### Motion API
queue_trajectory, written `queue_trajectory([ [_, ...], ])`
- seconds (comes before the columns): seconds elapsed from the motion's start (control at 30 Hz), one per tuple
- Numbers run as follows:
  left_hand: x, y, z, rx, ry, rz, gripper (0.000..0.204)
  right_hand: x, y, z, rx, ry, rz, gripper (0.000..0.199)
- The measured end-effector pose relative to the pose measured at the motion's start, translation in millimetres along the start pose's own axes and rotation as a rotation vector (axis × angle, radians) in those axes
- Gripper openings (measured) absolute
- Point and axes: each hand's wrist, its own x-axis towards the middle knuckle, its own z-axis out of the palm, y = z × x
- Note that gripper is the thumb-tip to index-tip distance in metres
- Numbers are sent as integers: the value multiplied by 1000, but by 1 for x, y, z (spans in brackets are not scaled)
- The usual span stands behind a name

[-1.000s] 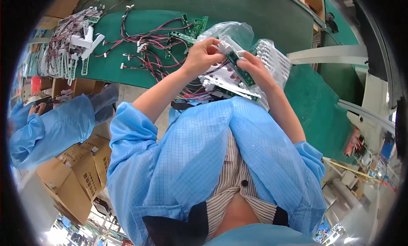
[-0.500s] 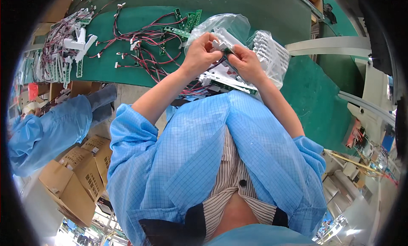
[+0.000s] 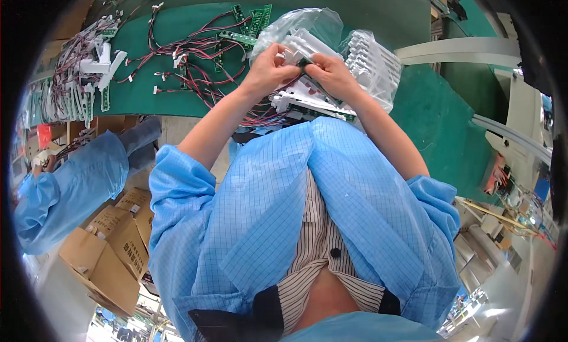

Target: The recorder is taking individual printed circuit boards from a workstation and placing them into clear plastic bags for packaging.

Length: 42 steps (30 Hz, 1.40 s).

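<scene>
My left hand (image 3: 264, 72) pinches a small white plastic piece (image 3: 290, 57) between thumb and fingers. Facing it, my right hand (image 3: 335, 77) is closed on a dark green circuit board (image 3: 303, 63), which touches the white piece. Dark wires seem to trail down from the board, though the fingers cover much of it. Just beyond both hands lies a clear plastic bag (image 3: 322, 23) with long white plastic parts inside. Below the hands, more white plastic parts (image 3: 305, 99) rest near the table's front edge.
A second clear bag of ribbed white parts (image 3: 374, 64) lies to the right. Green circuit boards (image 3: 255, 21) and red-black cables (image 3: 204, 52) spread leftward over the green table (image 3: 438, 129). At far left sits a heap of wired white parts (image 3: 80, 70). Cardboard boxes (image 3: 106, 253) and a blue-sleeved person (image 3: 77, 176) are at left.
Both hands stay together at the white piece, and the fingers of my right hand have shifted slightly on the board. The whole view has moved a little.
</scene>
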Motion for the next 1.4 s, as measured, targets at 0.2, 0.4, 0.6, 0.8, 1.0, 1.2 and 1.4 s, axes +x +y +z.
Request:
queue_trajectory([
  [0.2,-48,94,-47,926,-276,78,20,-23,27,-39,60,-138,-42,19],
  [0.4,-72,122,-101,1040,-153,-5,22,-38,27,-33,-336,-217,-128,21],
  [0.6,-33,56,-147,1492,-175,-160,33,-13,6,-33,-921,-203,-99,37],
  [0.8,58,4,-141,1300,141,232,28,39,34,-51,-567,-1,-5,36],
  [1.0,70,-10,-139,1636,60,150,29,59,60,-35,-752,109,103,39],
  [1.2,60,35,-160,1229,276,305,31,57,64,-42,-853,178,-156,27],
  [1.4,46,84,-166,260,326,447,26,56,40,-37,-801,204,-192,23],
])
